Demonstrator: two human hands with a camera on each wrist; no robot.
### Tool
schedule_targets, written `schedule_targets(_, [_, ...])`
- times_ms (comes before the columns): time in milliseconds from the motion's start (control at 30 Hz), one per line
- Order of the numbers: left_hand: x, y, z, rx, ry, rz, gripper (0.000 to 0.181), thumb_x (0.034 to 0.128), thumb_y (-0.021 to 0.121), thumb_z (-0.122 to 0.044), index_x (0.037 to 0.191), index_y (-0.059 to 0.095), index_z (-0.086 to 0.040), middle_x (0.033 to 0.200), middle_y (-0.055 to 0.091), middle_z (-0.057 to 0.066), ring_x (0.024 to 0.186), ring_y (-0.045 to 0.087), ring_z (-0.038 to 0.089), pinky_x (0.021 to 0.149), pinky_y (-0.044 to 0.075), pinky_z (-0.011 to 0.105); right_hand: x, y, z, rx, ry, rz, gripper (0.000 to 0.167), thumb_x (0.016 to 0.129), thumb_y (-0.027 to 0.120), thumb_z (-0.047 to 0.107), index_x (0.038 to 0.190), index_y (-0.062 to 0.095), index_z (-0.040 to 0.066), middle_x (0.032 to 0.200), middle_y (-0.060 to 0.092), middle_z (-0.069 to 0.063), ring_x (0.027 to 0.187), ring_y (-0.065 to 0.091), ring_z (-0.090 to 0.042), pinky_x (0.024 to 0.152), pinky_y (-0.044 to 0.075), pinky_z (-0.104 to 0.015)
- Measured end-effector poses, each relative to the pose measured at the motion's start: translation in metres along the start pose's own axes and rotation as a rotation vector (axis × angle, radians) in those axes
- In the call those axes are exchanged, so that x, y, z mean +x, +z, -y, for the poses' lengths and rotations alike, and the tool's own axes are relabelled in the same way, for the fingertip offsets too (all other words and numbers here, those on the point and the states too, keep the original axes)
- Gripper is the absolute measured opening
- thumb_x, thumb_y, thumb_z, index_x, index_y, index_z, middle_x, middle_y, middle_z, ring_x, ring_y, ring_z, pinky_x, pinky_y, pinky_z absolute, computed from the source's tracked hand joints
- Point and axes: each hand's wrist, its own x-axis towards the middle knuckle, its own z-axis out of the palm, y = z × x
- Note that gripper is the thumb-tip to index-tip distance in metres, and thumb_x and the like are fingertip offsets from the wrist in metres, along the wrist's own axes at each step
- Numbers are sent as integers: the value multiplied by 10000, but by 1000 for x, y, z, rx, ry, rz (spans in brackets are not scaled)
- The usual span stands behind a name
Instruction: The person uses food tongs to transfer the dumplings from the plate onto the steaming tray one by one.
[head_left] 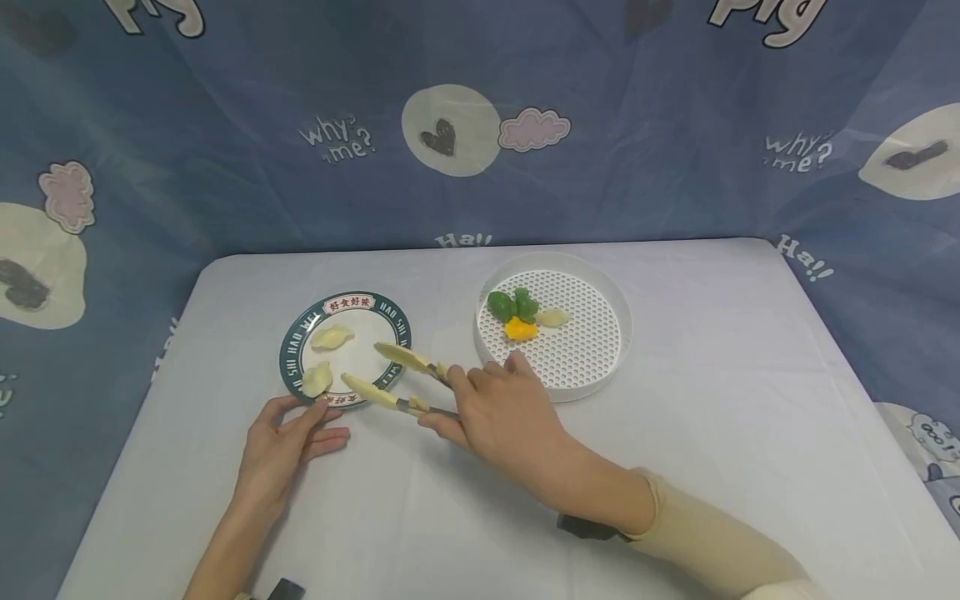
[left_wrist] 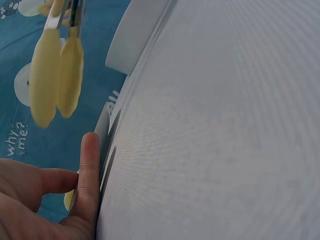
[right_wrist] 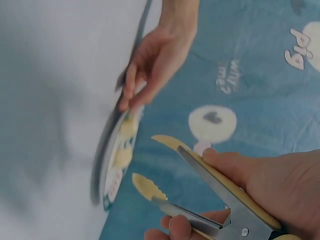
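Observation:
My left hand (head_left: 281,450) pinches the near rim of a plate (head_left: 371,333) with a dark green lettered border. Two pale yellow dumplings lie on the plate's left side: an upper dumpling (head_left: 332,337) and a lower dumpling (head_left: 317,379). In my right hand (head_left: 510,417) is a pair of tongs (head_left: 420,406) with yellow tips and metal arms. The tongs' tips are spread apart over the plate's right part, with nothing between them. The right wrist view shows the thumb and fingers on the tongs' two arms (right_wrist: 210,177).
Right of the plate stands a round white steamer tray (head_left: 585,358) with a perforated base. It holds two green pieces (head_left: 502,307), a yellow-orange piece (head_left: 521,329) and a pale dumpling (head_left: 552,317). A blue printed cloth (head_left: 600,192) rises behind the white table (head_left: 750,400).

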Motion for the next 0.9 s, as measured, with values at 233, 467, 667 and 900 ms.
schedule_targets(233, [-1, -1, 0, -3, 21, 6, 766, 1094, 610, -486, 1617, 270, -39, 1282, 790, 162, 837, 830, 70, 853, 712, 265, 25, 10, 25, 27, -38, 50, 543, 1077, 485, 680, 1061, 653, 164, 781, 709, 48, 727, 669, -143, 819, 576, -361])
schedule_targets(467, [-1, -1, 0, -1, 22, 15, 766, 1100, 597, -485, 1626, 260, -41, 1327, 759, 199, 842, 830, 70, 861, 711, 269, 40, 24, 32, 66, -43, 45, 528, 1085, 488, 660, 1070, 661, 162, 800, 734, 40, 700, 631, -133, 667, 398, -284])
schedule_targets(667, [-2, -2, -1, 9, 25, 11, 735, 1119, 580, -450, 1634, 258, -38, 1311, 765, 199, 834, 831, 69, 854, 709, 255, 49, 31, 34, 94, -43, 71, 547, 1077, 487, 677, 1070, 662, 159, 843, 759, 24, 719, 632, -137, 661, 376, -276])
schedule_targets(900, [-1, -1, 0, -5, 1, 13, 755, 1111, 580, -478, 1644, 256, -52, 1298, 778, 162, 841, 831, 74, 863, 708, 255, 55, 40, 37, 106, -67, 91, 520, 1092, 474, 655, 1070, 660, 170, 859, 773, 35, 709, 612, -119, 650, 344, -267])
